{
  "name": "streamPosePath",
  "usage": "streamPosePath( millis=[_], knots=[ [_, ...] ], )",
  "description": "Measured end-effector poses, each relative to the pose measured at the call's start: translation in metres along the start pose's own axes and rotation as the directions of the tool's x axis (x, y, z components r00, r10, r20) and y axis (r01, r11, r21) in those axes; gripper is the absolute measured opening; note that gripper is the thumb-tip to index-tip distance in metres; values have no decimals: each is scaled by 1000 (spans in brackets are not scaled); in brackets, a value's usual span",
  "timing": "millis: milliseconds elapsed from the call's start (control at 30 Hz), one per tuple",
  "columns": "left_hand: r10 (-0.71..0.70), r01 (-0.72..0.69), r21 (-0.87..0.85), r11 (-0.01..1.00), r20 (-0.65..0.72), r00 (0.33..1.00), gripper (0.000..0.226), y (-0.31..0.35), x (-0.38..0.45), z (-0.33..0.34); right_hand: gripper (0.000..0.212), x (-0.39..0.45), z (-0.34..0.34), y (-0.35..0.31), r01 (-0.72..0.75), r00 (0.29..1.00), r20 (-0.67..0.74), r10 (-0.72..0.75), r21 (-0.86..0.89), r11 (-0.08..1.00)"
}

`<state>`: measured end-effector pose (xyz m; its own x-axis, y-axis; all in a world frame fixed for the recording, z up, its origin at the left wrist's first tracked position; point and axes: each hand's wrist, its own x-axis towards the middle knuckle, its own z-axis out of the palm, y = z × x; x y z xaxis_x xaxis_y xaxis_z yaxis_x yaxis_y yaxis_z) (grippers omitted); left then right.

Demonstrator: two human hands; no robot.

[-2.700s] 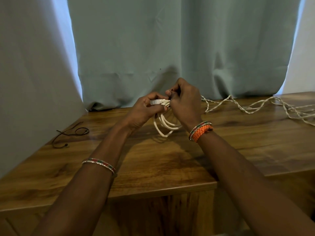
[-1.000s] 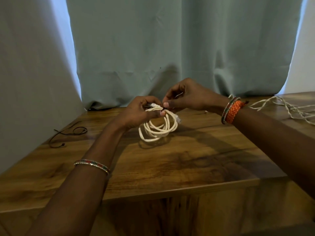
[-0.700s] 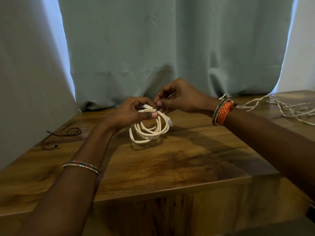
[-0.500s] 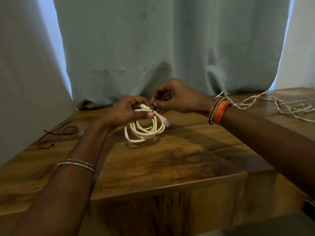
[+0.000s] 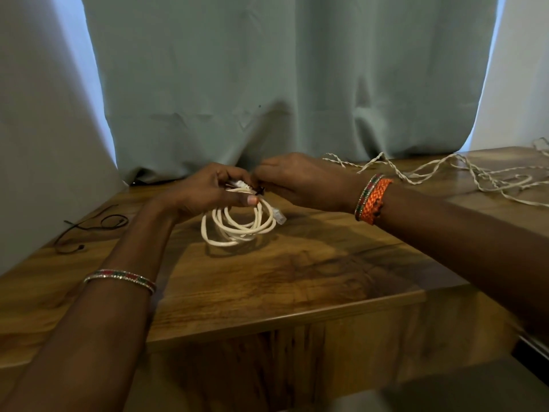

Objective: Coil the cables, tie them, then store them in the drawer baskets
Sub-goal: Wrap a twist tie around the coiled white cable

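A coiled white cable (image 5: 237,226) hangs just above the wooden table (image 5: 267,281), its clear plug (image 5: 279,217) sticking out at the right. My left hand (image 5: 205,191) grips the top of the coil, thumb pressed along it. My right hand (image 5: 297,179) pinches a small dark tie (image 5: 260,190) at the top of the coil, right against my left fingers. The tie's ends are mostly hidden by the fingers.
A loose twisted white cable (image 5: 445,171) sprawls over the table's back right. A thin dark cord (image 5: 92,226) lies at the left near the wall. A grey-green curtain (image 5: 267,84) hangs behind the table. The table's front edge runs below my forearms.
The coil now hangs open below my left hand with its plug free. My right hand has moved from wrapping the coil to pinching the dark tie at its top. The view shifted right.
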<state>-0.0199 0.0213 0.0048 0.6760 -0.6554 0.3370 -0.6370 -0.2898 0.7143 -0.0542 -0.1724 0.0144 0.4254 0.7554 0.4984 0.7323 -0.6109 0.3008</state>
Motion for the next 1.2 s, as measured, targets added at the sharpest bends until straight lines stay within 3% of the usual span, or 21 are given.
streamPosePath(
  millis=[133,300,467,767,833,900,967,1100,1200],
  knots=[
    [-18,20,-44,999,52,999,23,3,-3,1,20,-2,1,-1,4,999,44,-5,8,1000],
    [-17,27,-81,996,123,992,18,6,-5,0,36,-5,4,-2,-59,998,-7,61,162,985],
    [-27,46,-109,993,174,984,15,8,-5,0,38,-7,8,-5,-112,993,-4,114,129,985],
    [-6,24,-121,992,151,989,16,11,-8,1,40,-5,10,-13,-64,991,-109,73,81,995],
    [19,3,-146,989,147,989,6,9,-7,0,36,-3,8,-17,-55,993,-94,66,108,993],
    [14,2,-115,993,141,990,36,7,-7,-2,28,-2,5,-20,-52,996,-62,63,164,985],
    [-8,24,-127,992,129,992,49,5,-8,-2,26,-3,2,-22,-68,995,-55,82,219,973],
    [15,4,-139,990,136,991,21,6,-7,-3,36,-2,2,-19,-93,988,-93,122,265,960],
    [-17,35,-112,993,155,988,22,7,-6,-1,40,-4,2,-17,-115,983,-98,156,332,936]
  ],
)
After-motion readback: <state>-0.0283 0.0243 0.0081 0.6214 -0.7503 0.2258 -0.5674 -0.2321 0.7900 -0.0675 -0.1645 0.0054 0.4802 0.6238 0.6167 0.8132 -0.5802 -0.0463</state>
